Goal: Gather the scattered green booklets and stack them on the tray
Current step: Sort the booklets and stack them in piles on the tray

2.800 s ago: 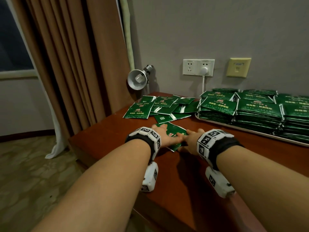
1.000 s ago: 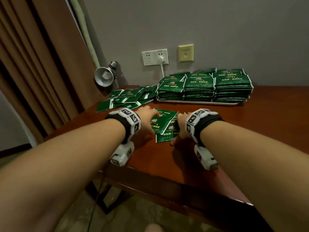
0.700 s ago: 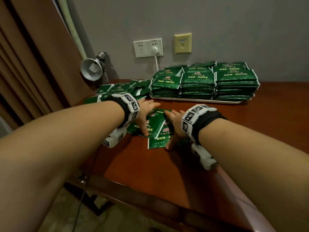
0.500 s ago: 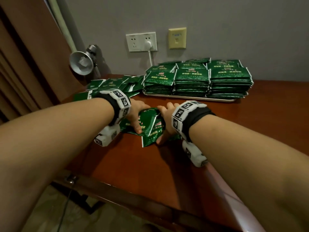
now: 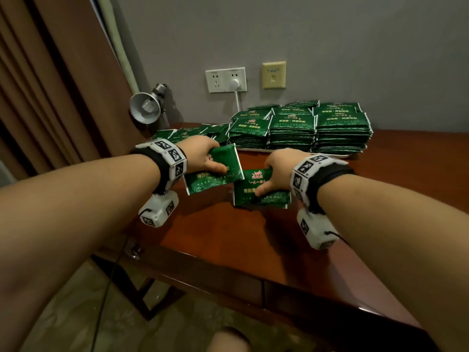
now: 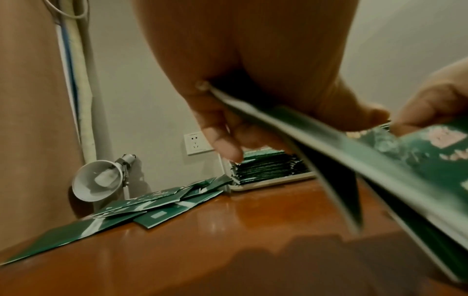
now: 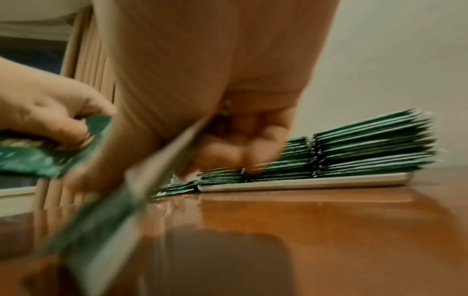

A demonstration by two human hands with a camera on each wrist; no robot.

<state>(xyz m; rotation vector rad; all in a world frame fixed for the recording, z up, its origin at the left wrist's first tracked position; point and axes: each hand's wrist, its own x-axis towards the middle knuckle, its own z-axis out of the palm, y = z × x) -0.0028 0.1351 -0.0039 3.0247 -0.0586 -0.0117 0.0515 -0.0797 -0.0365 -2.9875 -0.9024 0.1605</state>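
Left hand [image 5: 200, 154] gripping green booklets [image 5: 213, 174], thumb curling on top, fingers beneath. Right hand [image 5: 278, 166] pinching second bunch [image 5: 261, 194] likewise, above wooden desk [image 5: 253, 237]. Tray [image 5: 337, 155] holding stacks behind.

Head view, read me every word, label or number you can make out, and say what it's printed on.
No text here can be read for certain.
Booklets in the left hand and right hand: red emblem and pale printed lines, blurred.
Stacked booklets on the tray: lines of characters, too small to read.
Wristbands: black-and-white square code markers, no words.
Wall sockets: no legible lettering.
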